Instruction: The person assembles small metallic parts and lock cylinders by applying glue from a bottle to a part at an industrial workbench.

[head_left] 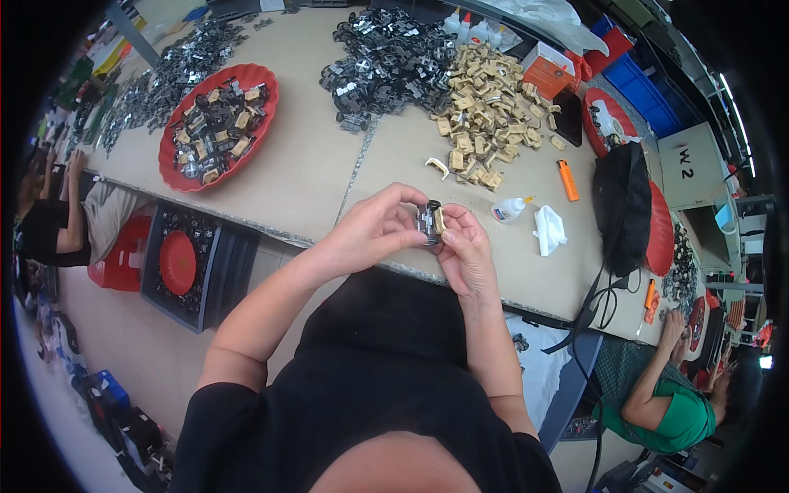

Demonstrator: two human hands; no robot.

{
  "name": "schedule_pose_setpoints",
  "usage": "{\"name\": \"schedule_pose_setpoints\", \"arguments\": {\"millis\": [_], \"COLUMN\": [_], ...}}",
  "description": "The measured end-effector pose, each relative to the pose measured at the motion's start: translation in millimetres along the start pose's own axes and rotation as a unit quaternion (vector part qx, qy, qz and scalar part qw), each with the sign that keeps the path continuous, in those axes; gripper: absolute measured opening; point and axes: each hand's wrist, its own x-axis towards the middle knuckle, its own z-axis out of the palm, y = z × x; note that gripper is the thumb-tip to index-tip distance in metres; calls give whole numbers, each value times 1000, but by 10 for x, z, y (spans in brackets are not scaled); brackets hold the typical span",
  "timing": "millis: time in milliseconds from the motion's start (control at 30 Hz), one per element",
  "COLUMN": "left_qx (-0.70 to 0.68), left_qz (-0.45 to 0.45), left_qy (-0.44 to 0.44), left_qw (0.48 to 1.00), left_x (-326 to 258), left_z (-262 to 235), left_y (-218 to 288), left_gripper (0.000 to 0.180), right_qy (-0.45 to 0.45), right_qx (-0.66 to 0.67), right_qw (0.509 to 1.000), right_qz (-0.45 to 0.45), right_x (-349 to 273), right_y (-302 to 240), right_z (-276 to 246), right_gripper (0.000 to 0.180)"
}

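Near the table's front edge, both my hands are together on a small black-and-silver toy car chassis. My left hand pinches it between thumb and fingers from the left. In my right hand, thumb and forefinger hold a small tan plastic part against the chassis's right side. Fingers hide part of both pieces. Beyond them lies a heap of loose tan parts, beside a larger heap of black-and-silver chassis. To the right of my hands is a small white glue bottle with a yellow tip.
A red scalloped tray of mixed pieces sits at left. Rightward are an orange lighter, a crumpled white tissue, a dark phone and a black bag. Co-workers sit at both sides, one in a green shirt.
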Motion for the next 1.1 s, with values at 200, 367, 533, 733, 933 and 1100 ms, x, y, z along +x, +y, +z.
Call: {"name": "schedule_pose_setpoints", "arguments": {"millis": [200,367,533,733,933,1100], "left_qx": [-123,-29,54,25,25,24], "left_qz": [-2,64,49,44,37,29], "left_qy": [6,49,58,52,65,82], "left_qw": [992,996,996,997,997,996], "left_x": [-22,-34,-58,-52,-51,-67], "left_z": [-7,-5,-30,-39,-10,34], "left_y": [-152,-90,-44,-66,-68,-108], "left_gripper": [32,26,27,27,28,28], "right_qy": [-7,-21,-10,-19,-2,-8], "right_qx": [-19,-35,-90,-185,-191,-251], "right_qw": [1000,999,996,982,981,966], "right_qz": [-6,20,-2,-15,-44,-66], "right_x": [-11,5,2,23,41,10], "right_y": [-6,-16,-7,-62,-36,-20], "right_z": [10,-38,10,-23,-5,9], "right_gripper": [32,33,34,31,16,14]}}
